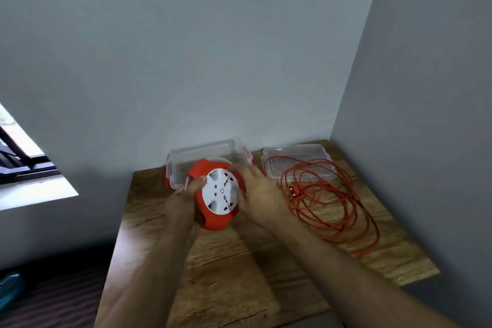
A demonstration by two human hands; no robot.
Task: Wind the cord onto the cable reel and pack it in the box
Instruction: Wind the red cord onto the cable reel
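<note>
Head cam: you hold the cable reel (217,196) in both hands above the wooden table (239,261), in front of the clear box (183,165). Red housing, white socket face tilted toward you. Your left hand (183,198) is clamped on the reel's left rim, thumb on the edge of the white face. Your right hand (257,194) is closed around the right rim; fingers blurred. Orange cord (332,194) lies in loose loops on the table to the right of the reel, plug (292,190) near your right hand. Far loops overlap the clear lid (298,157), which lies flat beside the box. Box sits open at the wall (213,61), red latches on its ends.
</note>
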